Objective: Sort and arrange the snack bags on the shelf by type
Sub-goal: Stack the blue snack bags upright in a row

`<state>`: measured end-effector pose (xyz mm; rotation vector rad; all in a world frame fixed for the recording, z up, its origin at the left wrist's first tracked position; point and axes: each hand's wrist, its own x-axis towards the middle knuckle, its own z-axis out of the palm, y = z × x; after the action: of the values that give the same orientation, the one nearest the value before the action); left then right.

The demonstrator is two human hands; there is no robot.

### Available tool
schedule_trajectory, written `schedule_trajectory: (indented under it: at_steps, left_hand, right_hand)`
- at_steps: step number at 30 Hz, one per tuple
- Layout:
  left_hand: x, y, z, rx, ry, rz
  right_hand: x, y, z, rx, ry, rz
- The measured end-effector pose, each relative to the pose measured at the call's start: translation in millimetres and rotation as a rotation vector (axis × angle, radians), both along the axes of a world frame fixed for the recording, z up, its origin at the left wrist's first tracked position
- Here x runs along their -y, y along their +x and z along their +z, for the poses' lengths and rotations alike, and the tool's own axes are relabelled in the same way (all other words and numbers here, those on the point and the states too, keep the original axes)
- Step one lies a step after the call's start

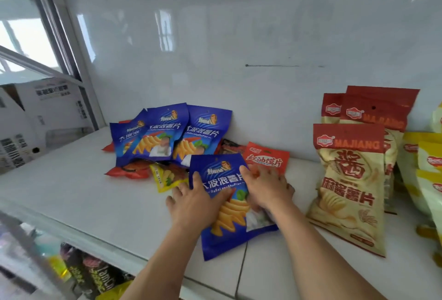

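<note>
A blue chip bag (227,223) lies near the front of the white shelf (95,194). My left hand (193,199) grips its left edge, thumb on the front. My right hand (267,187) holds its right edge, thumb on the upper part, fingers partly over a red bag (267,158) behind it. Three more blue bags (165,132) lean in a row against the back wall. Under them lies a mixed heap with red bags (129,171) and a yellow bag (165,177).
Tan bags with red tops (349,184) stand at the right, more behind them. Yellow bags (423,170) crowd the far right edge. A white carton (47,113) sits beyond the shelf's left end. Dark packets (100,275) fill the lower shelf.
</note>
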<state>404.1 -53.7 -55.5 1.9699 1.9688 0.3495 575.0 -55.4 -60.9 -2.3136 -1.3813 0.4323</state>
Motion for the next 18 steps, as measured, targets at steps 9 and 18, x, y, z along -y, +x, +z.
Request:
schedule_trajectory:
  at_steps: [9,18]
  left_hand:
    - [-35.3,-35.8,18.6,0.370,0.204,-0.137]
    - [-79.5,-93.8,23.9,0.769,0.221,-0.195]
  right_hand:
    - [-20.7,-33.7,-11.4,-0.035,0.125,0.114]
    - [-49.2,-94.0,-10.2,-0.430,0.327,0.155]
